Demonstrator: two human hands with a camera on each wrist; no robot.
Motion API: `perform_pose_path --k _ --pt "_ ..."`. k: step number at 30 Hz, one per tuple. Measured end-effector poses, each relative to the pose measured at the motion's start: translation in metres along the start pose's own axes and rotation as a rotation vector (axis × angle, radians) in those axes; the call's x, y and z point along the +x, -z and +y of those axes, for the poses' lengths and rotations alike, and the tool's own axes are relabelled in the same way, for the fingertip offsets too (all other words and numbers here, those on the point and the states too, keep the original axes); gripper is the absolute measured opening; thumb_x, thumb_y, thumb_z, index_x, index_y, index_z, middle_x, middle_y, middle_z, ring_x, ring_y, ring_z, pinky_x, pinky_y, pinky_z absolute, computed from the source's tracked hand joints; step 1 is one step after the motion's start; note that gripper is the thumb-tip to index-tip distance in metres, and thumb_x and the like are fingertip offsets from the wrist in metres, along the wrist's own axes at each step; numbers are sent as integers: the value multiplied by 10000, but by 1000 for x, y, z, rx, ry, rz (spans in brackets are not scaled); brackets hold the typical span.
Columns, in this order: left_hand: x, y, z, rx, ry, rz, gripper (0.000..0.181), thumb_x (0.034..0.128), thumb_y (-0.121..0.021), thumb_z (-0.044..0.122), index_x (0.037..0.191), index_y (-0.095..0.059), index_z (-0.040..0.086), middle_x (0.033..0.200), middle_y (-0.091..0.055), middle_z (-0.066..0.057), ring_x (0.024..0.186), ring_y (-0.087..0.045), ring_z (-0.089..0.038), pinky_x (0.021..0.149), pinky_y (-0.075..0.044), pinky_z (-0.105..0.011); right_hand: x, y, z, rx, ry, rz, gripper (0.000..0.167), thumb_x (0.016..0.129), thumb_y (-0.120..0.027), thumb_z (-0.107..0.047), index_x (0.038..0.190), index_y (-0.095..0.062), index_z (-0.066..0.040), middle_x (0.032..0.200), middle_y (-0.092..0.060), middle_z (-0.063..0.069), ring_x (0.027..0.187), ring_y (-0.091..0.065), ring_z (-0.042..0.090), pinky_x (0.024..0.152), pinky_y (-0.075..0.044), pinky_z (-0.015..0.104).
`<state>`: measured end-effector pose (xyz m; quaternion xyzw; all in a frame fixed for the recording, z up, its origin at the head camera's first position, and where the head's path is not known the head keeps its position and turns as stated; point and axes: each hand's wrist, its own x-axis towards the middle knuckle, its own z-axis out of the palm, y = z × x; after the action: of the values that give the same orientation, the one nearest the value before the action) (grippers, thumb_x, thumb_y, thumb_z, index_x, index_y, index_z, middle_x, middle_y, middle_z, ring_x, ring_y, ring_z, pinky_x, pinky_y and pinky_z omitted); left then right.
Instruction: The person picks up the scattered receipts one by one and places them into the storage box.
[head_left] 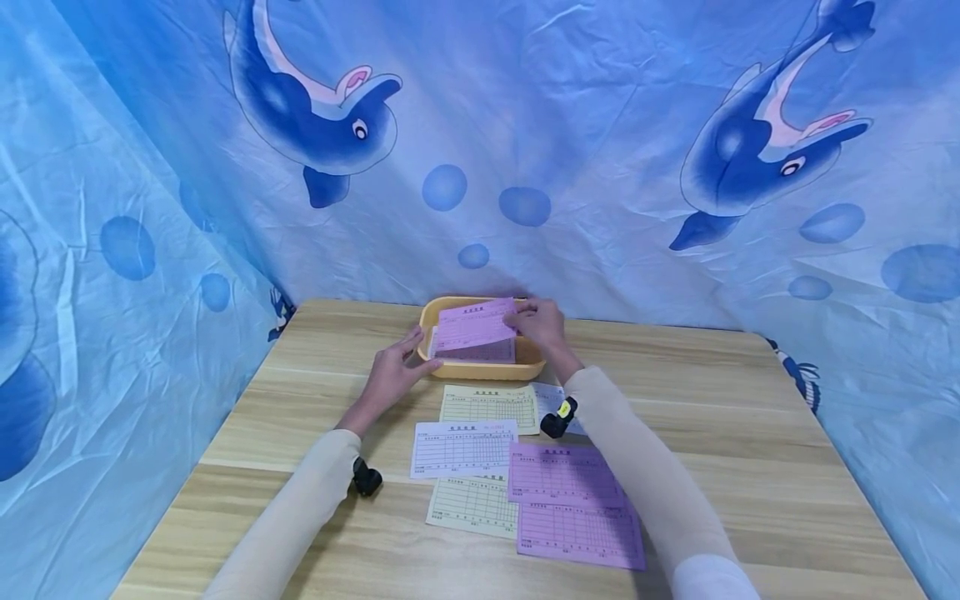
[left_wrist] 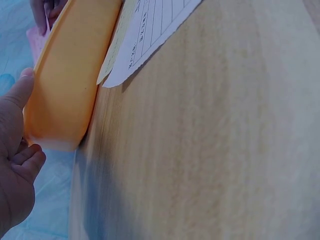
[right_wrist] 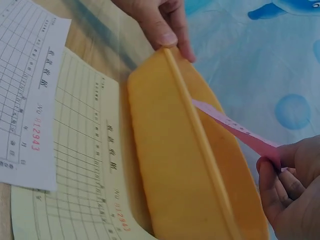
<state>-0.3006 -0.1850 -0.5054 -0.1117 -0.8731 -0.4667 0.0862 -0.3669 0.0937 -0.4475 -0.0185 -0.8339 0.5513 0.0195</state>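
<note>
Centrally, at the far edge of a wood-grain surface [head_left: 337, 350], a person's two hands work at a yellow tub [head_left: 487, 372]. The right hand [head_left: 542, 323] pinches the right end of a pink printed slip [head_left: 474, 323], thumb and fingers closed together on the paper. This slip slants over the tub's opening, its other end dipping behind the near rim in the right wrist view. Below it, a paler slip [head_left: 483, 353] lies inside the tub. The left hand [head_left: 393, 367] holds the tub's left end, thumb on the near rim, its fingers spread apart from the thumb and curled at the end wall.

Nearer the viewer, more printed slips overlap: a yellow slip [head_left: 483, 404] just beside the tub, a white slip [head_left: 463, 450] partly over it, another yellow slip [head_left: 468, 508] below, and two purple slips [head_left: 566, 477] at right. Behind hangs a blue backdrop [head_left: 480, 125] with dolphins.
</note>
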Motion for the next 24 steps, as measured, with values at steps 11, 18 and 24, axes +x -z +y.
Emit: perform_pose_path --k 11,18,24 --pt "-2 0 3 22 -12 7 763 879 -823 312 1466 -481 -36 1589 -396 -187 1433 -431 -369 1137 -448 -465 -6 -17 4 -64 31 -1 208 867 -800 -112 1040 -756 -5 930 -775 145 753 -726 205 598 -584 233" --pt "-1 1 2 23 -9 5 770 880 -818 321 1471 -474 -31 1589 -392 -195 1443 -420 -364 1147 -436 -470 -5 -16 4 -77 81 -47 226 894 -793 -123 1063 -757 24 1011 -771 187 865 -764 277 697 -652 302" --pt "0 1 1 22 -10 10 768 879 -824 304 1467 -473 -44 1588 -392 -204 1435 -431 -369 1141 -446 -464 -5 -2 3 -82 103 -109 279 901 -791 -168 1113 -736 5 1070 -757 175 980 -740 305 852 -645 419"
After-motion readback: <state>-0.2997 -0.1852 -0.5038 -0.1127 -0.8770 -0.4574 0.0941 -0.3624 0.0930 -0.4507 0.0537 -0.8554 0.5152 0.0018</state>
